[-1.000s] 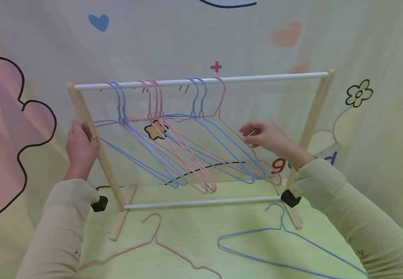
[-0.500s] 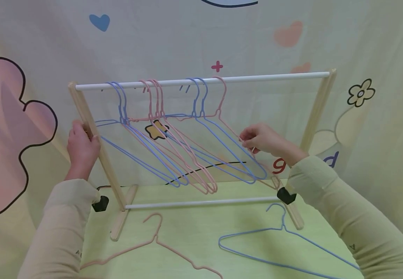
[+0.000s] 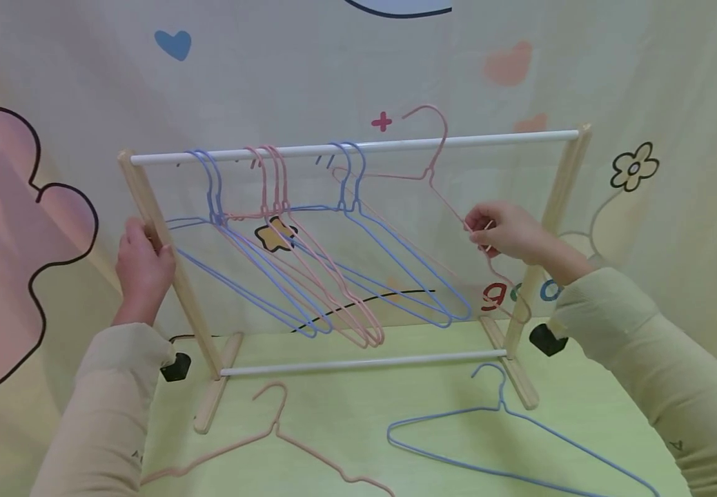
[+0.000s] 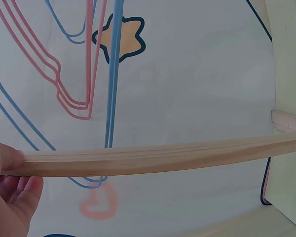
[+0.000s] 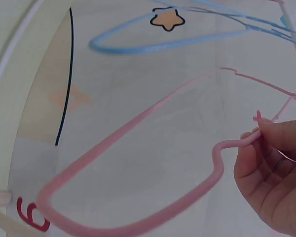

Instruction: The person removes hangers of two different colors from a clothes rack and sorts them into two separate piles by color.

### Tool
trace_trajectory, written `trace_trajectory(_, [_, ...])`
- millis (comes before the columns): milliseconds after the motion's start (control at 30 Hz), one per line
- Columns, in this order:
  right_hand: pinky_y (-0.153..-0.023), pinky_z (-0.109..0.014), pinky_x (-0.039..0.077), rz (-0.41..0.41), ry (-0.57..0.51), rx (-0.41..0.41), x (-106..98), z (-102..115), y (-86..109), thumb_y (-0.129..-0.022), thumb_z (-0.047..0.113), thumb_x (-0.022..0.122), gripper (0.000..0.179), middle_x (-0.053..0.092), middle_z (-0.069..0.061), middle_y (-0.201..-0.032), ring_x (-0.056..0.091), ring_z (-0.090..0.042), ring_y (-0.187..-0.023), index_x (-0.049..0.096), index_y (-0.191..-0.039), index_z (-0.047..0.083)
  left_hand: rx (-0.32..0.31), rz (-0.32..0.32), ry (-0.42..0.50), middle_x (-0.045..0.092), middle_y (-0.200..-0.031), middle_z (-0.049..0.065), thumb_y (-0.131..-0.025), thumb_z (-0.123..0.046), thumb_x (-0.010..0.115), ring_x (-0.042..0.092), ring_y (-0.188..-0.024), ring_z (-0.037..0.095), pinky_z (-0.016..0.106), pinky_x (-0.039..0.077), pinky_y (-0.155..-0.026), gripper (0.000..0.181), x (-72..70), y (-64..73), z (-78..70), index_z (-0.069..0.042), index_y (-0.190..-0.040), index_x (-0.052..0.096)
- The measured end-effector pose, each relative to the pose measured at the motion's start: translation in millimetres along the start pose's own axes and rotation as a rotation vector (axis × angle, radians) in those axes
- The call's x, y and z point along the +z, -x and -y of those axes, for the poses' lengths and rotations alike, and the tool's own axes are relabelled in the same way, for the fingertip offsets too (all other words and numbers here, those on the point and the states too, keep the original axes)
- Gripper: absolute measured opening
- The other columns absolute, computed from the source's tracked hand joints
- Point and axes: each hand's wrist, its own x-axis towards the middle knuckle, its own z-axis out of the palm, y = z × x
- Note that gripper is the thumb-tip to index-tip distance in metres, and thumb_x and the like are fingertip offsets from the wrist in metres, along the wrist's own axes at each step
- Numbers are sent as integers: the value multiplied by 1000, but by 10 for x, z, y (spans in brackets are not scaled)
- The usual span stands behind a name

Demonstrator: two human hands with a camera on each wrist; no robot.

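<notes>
My right hand (image 3: 504, 233) pinches the shoulder of a pink hanger (image 3: 448, 198) between thumb and fingers. Its hook stands above the level of the rack's white top rod (image 3: 488, 141), open end pointing left. The right wrist view shows the same pink hanger (image 5: 133, 121) with its notch just beside the fingertips. My left hand (image 3: 143, 270) grips the left wooden post (image 3: 178, 269) of the rack. In the left wrist view, thumb and fingers lie on either side of that post (image 4: 153, 159). Blue hangers (image 3: 389, 245) and pink hangers (image 3: 317, 255) hang in groups along the rod.
On the green tabletop (image 3: 346, 407) lie a pink hanger (image 3: 277, 424) at front left and a blue hanger (image 3: 451, 413) at front right. A lower white rod (image 3: 358, 363) joins the rack's wooden feet. A printed curtain (image 3: 308, 76) hangs behind.
My right hand closed its fingers on the rightmost pink hanger, then lifted it off the rod and moved it up and right. The left hand keeps its grip on the post.
</notes>
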Motion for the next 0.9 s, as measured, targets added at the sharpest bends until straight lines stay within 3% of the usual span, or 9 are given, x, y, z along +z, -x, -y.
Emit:
trace_trajectory(300, [-53, -24, 45, 40, 128, -42, -231, -250, 308, -85, 0, 50, 10, 50, -11, -79, 48, -14, -63, 49, -95, -4, -7, 15, -15, 41, -104, 27, -87, -9, 44, 41, -94, 43, 53, 35, -81, 34, -9, 14, 25, 4, -114, 30])
trace_trajectory(567, [-48, -24, 43, 49, 213, -39, -249, -480, 587, -83, -4, 51, 9, 51, -8, -73, 47, -12, -56, 53, -92, -3, -10, 33, -20, 41, -104, 27, -88, -10, 44, 42, -96, 42, 52, 38, -80, 34, -17, 14, 19, 4, -115, 30])
trace_trajectory(700, [-47, -23, 41, 69, 198, -37, -165, -637, 698, -81, -6, 50, 11, 49, -5, -70, 45, -9, -55, 54, -91, -2, -7, 23, -13, 40, -103, 26, -88, -9, 44, 41, -95, 43, 53, 37, -80, 34, -9, 10, 16, 5, -114, 29])
trace_trajectory(900, [-50, -24, 42, 166, 94, 10, 2, -849, 808, -84, -5, 48, 11, 47, -6, -73, 44, -11, -59, 52, -93, -1, -9, 22, -5, 40, -104, 27, -88, -9, 44, 41, -96, 43, 53, 37, -81, 34, 6, -6, 12, 5, -115, 29])
